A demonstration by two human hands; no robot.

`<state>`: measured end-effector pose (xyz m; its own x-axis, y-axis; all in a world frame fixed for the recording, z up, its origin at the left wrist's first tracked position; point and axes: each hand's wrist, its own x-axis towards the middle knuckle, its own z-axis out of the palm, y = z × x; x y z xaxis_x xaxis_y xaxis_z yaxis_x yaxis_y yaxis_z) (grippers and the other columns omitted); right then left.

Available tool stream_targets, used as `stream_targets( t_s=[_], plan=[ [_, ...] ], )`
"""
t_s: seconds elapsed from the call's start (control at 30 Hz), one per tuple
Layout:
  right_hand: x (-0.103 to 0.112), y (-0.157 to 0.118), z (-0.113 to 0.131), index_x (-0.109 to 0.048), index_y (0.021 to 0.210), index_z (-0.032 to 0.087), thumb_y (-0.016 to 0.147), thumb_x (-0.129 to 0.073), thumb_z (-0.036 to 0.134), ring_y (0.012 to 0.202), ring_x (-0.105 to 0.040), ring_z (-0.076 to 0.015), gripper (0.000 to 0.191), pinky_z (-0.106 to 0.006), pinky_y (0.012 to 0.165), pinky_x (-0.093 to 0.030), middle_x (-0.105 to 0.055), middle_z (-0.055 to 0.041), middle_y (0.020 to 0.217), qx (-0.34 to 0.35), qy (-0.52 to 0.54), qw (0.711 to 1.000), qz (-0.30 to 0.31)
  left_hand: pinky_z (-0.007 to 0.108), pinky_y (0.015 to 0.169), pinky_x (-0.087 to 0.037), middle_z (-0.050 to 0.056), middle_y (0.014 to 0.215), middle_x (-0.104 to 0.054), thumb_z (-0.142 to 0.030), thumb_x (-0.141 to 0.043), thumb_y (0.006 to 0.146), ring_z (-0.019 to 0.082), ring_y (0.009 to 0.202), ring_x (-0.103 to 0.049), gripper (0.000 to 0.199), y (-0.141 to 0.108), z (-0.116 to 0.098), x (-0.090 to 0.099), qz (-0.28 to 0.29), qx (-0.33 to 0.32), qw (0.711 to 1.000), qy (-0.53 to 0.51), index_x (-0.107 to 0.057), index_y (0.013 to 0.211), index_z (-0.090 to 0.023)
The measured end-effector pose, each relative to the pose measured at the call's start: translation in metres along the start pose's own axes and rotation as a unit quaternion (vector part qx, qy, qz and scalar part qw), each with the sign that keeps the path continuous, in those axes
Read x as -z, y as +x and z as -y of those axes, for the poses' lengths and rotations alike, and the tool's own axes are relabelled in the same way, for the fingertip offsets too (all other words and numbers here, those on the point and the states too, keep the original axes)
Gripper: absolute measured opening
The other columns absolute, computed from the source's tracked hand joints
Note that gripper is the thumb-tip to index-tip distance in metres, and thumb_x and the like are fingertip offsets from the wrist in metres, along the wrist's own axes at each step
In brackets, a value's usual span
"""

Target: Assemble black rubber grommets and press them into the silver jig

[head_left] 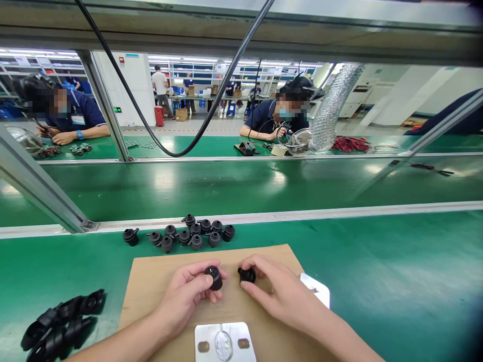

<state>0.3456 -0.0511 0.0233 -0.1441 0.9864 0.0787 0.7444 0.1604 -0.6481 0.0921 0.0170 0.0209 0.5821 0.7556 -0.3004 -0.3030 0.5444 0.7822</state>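
Closest, 1 shiny plate lay flat on 1 brown board. To the L, black bendy-looking parts sat in a heap, too jumbled to count. Over the board, the L hand held 1 black cap btwn thumb & fingers; the R hand pinched 1 black piece, near but apart, prob. so both were easy to see. 1 white plate peeked out past the R wrist. Beyond, approx. 12 spouted caps stood on the green table, prob. for easy reach. Farther off, 2 workers bent over their benches.
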Motion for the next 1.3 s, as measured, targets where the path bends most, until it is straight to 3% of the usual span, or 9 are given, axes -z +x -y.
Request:
stream_targets(
  t_s=[0.37,0.57,0.63,0.7,0.83,0.9,0.97,1.2,1.3],
  plan=[
    [0.004,0.000,-0.004,-0.060,0.098,0.025,0.094,-0.076,0.026,0.087,-0.070,-0.0269,0.016,-0.039,0.075,-0.056,-0.072,-0.0030,0.096,-0.041,-0.084,0.996,0.005,0.025,0.067,-0.048,0.017,0.113,-0.079,-0.034,-0.088,0.079,0.016,0.074,-0.068,0.053,0.002,-0.001,0.003,0.007,0.013,1.000,-0.014,-0.079,0.125,-0.010],
    [0.007,-0.003,-0.006,-0.069,0.127,0.029,0.097,-0.070,0.026,0.094,-0.072,-0.0292,0.031,-0.041,0.079,-0.057,-0.074,-0.0067,0.113,0.004,-0.084,0.996,0.021,0.023,0.061,-0.042,0.013,0.100,-0.079,-0.034,-0.091,0.075,0.011,0.066,-0.063,0.055,0.002,0.000,0.002,-0.022,0.009,1.000,0.013,-0.077,0.122,-0.009],
    [0.005,0.000,-0.006,-0.074,0.118,0.028,0.102,-0.066,0.039,0.083,-0.069,-0.0256,0.021,-0.038,0.074,-0.055,-0.074,-0.0065,0.103,-0.025,-0.010,1.000,0.003,0.023,0.060,-0.042,0.012,0.100,-0.079,-0.035,-0.090,0.076,0.010,0.064,-0.061,0.057,0.001,0.000,0.002,-0.021,0.007,0.999,0.034,-0.074,0.125,-0.010],
    [0.002,0.005,-0.004,-0.073,0.112,0.023,0.105,-0.061,0.057,0.075,-0.065,-0.0220,0.037,-0.034,0.067,-0.052,-0.073,-0.0064,0.093,-0.078,0.132,0.988,-0.013,0.022,0.059,-0.041,0.012,0.102,-0.079,-0.038,-0.091,0.078,0.010,0.063,-0.061,0.062,0.000,0.000,0.002,-0.008,0.000,0.998,0.067,-0.069,0.130,-0.012],
    [-0.005,0.013,0.003,-0.067,0.096,0.017,0.100,-0.057,0.077,0.062,-0.052,-0.0143,0.061,-0.027,0.056,-0.036,-0.067,-0.0057,0.082,-0.147,0.417,0.897,0.025,0.023,0.062,-0.045,0.012,0.104,-0.079,-0.049,-0.091,0.081,0.011,0.068,-0.061,0.057,-0.004,0.003,0.003,0.033,-0.039,0.990,0.133,-0.067,0.121,-0.016],
    [-0.008,0.013,0.005,-0.069,0.100,0.016,0.097,-0.065,0.075,0.062,-0.051,-0.0130,0.059,-0.026,0.056,-0.034,-0.067,-0.0066,0.085,-0.153,0.486,0.860,0.034,0.025,0.073,-0.051,0.012,0.106,-0.079,-0.050,-0.091,0.083,0.016,0.082,-0.066,0.049,-0.006,0.006,0.002,0.039,-0.064,0.985,0.156,-0.068,0.112,-0.017],
    [-0.010,0.011,0.005,-0.072,0.112,0.017,0.095,-0.072,0.071,0.065,-0.054,-0.0140,0.056,-0.026,0.059,-0.038,-0.068,-0.0071,0.088,-0.144,0.508,0.848,0.034,0.028,0.086,-0.055,0.012,0.109,-0.078,-0.048,-0.090,0.085,0.019,0.096,-0.068,0.045,-0.009,0.008,0.002,0.031,-0.083,0.980,0.178,-0.070,0.111,-0.017],
    [-0.012,0.004,0.000,-0.068,0.136,0.021,0.102,-0.067,0.063,0.071,-0.061,-0.0170,0.053,-0.031,0.069,-0.051,-0.068,-0.0047,0.085,-0.071,0.475,0.874,0.065,0.031,0.092,-0.057,0.011,0.121,-0.075,-0.035,-0.091,0.084,0.024,0.110,-0.070,0.050,-0.011,0.014,0.003,0.011,-0.100,0.977,0.190,-0.066,0.125,-0.021],
    [-0.014,0.001,0.003,-0.067,0.137,0.024,0.104,-0.067,0.060,0.086,-0.069,-0.0213,0.049,-0.038,0.080,-0.060,-0.073,-0.0096,0.104,-0.040,0.422,0.905,0.038,0.031,0.091,-0.056,0.010,0.118,-0.076,-0.031,-0.090,0.084,0.023,0.107,-0.071,0.044,-0.011,0.012,0.001,-0.003,-0.105,0.973,0.205,-0.066,0.120,-0.022]
  ],
)
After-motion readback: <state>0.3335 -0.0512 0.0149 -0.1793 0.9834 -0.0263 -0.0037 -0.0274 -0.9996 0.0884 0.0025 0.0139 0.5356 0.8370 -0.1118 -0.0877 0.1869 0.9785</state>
